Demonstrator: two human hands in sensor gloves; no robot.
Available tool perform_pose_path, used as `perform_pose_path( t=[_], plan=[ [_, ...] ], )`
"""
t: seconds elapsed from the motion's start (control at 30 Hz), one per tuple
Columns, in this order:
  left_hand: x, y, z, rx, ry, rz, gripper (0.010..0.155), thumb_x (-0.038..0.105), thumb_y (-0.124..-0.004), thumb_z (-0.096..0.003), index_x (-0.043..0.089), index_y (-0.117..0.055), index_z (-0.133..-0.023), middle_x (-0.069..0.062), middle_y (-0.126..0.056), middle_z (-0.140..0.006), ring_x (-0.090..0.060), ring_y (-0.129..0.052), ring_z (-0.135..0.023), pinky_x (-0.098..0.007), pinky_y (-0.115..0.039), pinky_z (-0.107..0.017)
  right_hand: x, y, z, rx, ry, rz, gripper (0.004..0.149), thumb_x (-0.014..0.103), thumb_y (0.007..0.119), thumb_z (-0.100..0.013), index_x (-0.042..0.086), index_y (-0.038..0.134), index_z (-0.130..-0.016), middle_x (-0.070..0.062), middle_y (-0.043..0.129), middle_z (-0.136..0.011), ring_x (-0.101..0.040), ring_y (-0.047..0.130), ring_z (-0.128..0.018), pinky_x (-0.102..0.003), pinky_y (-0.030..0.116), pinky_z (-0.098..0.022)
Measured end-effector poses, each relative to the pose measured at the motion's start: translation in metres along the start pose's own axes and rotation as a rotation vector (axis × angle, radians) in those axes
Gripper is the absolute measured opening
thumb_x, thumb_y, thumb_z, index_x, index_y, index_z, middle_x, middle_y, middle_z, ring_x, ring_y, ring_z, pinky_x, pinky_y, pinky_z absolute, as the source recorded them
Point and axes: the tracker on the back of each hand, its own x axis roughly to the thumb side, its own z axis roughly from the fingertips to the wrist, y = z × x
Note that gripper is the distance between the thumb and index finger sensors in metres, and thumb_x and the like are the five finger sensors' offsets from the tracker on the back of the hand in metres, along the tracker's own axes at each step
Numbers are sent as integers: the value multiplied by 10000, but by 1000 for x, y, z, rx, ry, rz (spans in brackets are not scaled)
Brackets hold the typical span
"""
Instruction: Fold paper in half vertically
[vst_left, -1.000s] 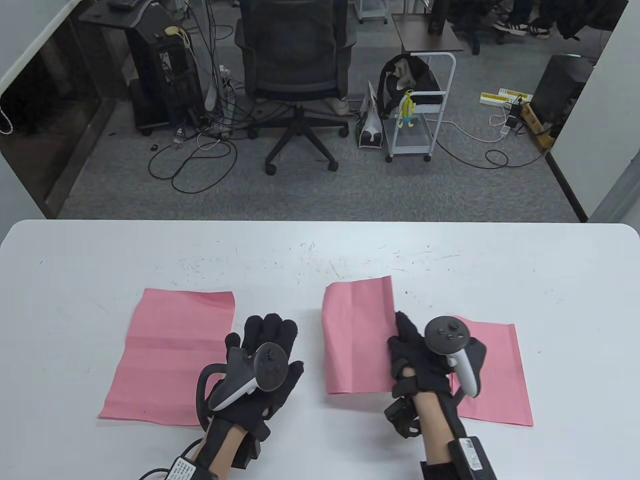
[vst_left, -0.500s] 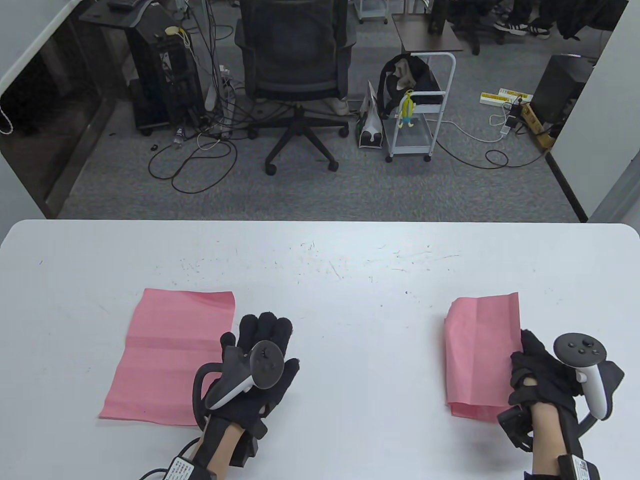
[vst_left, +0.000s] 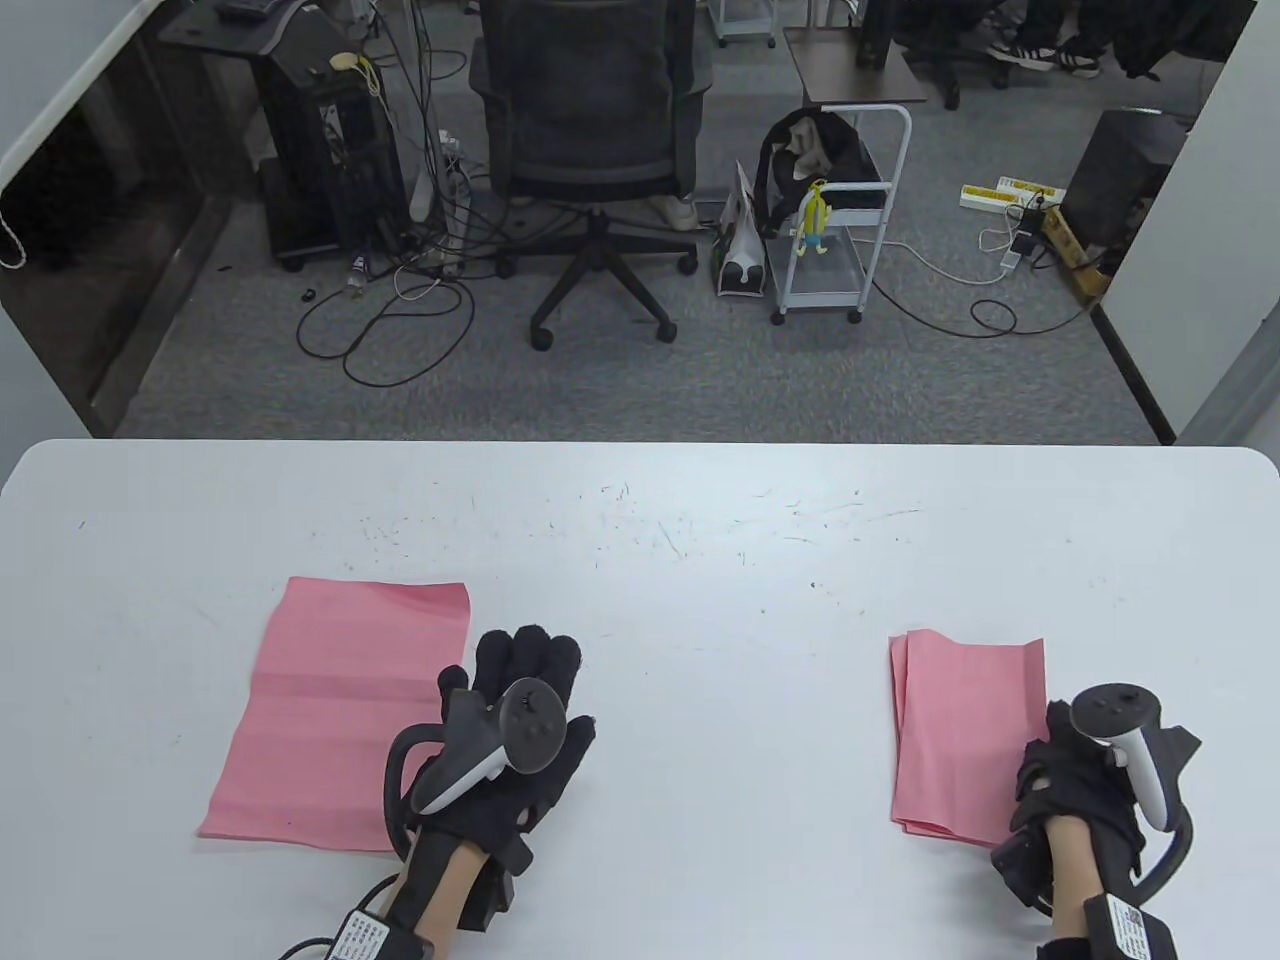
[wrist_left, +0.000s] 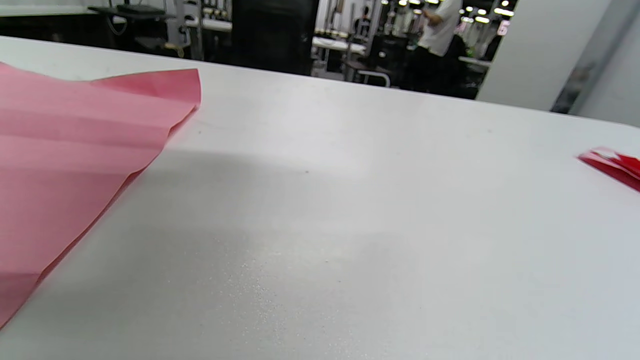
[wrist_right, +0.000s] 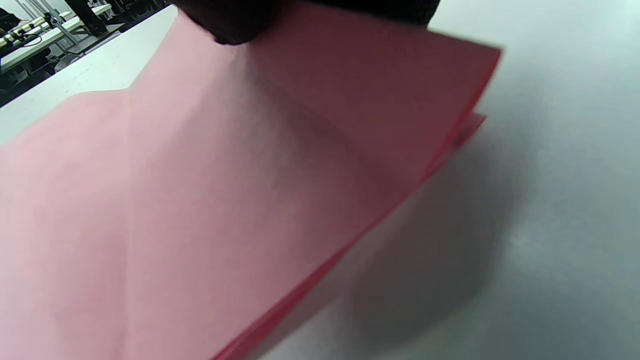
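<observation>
A flat, creased pink sheet (vst_left: 340, 710) lies on the white table (vst_left: 700, 600) at the left; it also shows in the left wrist view (wrist_left: 75, 150). My left hand (vst_left: 520, 700) is just right of it with fingers spread, holding nothing. A second pink sheet (vst_left: 965, 735) lies folded in half at the right, its layers nearly aligned. My right hand (vst_left: 1070, 770) pinches its right edge. In the right wrist view my fingertips (wrist_right: 225, 20) grip the folded sheet (wrist_right: 250, 175) from above. The left wrist view shows that sheet as a red sliver (wrist_left: 612, 165).
The table's far edge (vst_left: 640, 445) drops to a carpeted floor with an office chair (vst_left: 595, 150), a white cart (vst_left: 840, 240) and cables. Bare table surface lies between the two sheets.
My right hand carried the sheet's left half over to the right onto the other half, then lowered it flat. My left hand barely moved.
</observation>
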Motion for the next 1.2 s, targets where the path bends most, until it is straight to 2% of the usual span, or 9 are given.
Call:
perform_pose_path(
  t=[0.17, 0.23, 0.4, 0.53, 0.7, 0.87, 1.03, 1.2],
  plan=[
    [0, 0, 0, -1, 0, 1, 781, 673, -407, -528, 402, -17, -1149, 54, 16, -1271, -315, 2, -1176, -652, -155, -832, 4, -5, 9, -50, 15, 77, 661, 400, 764, -492, 290, 441, -1058, 11, 703, -1021, -210, 873, -807, -423, 758, -599],
    [-1, 0, 0, -2, 3, 6, 782, 673, -407, -528, 400, -18, -1150, 54, 13, -1273, -315, -2, -1177, -652, -157, -833, 11, -11, 18, -100, 1, 99, 669, 438, 727, -497, 290, 408, -1066, -5, 642, -1062, -251, 813, -873, -455, 715, -641],
    [-4, -1, -3, -13, 12, 12, 781, 672, -406, -528, 402, -18, -1150, 55, 13, -1273, -313, 0, -1177, -651, -155, -834, 51, -22, 51, -125, -184, 69, 682, 477, 674, -507, 284, 354, -1078, -42, 498, -1124, -356, 611, -1002, -532, 584, -718],
    [-5, -1, -3, -8, 12, 10, 782, 673, -405, -528, 401, -18, -1150, 55, 13, -1273, -314, 2, -1176, -652, -156, -834, 96, -15, 88, -142, -366, 64, 718, 501, 657, -513, 284, 278, -1083, -48, 419, -1145, -383, 508, -1040, -555, 522, -742],
    [-6, -1, -3, 3, 11, 18, 781, 672, -407, -528, 401, -21, -1150, 52, 9, -1273, -316, 2, -1175, -652, -159, -833, 151, 16, 132, -65, -558, 119, 736, 526, 646, -515, 298, 245, -1088, -63, 303, -1168, -425, 333, -1069, -594, 410, -767],
    [-8, 1, -2, 9, 10, 32, 782, 672, -406, -528, 401, -20, -1151, 53, 8, -1275, -316, 1, -1176, -653, -158, -833, 189, 67, 162, 36, -697, 210, 762, 542, 630, -520, 306, 173, -1083, -70, 193, -1171, -436, 213, -1068, -613, 335, -771],
    [-11, -1, -4, 1, 16, 35, 781, 672, -406, -528, 400, -21, -1151, 53, 5, -1275, -318, -4, -1177, -653, -161, -833, 209, 113, 174, 85, -736, 349, 770, 545, 633, -512, 319, 160, -1076, -62, 136, -1161, -426, 131, -1057, -623, 276, -767],
    [-11, -3, -5, -10, 18, 33, 782, 673, -406, -528, 400, -23, -1152, 53, 5, -1276, -316, -4, -1179, -653, -162, -834, 212, 131, 170, 134, -736, 361, 762, 539, 635, -511, 316, 175, -1076, -66, 128, -1156, -424, 116, -1051, -625, 261, -762]
  ],
)
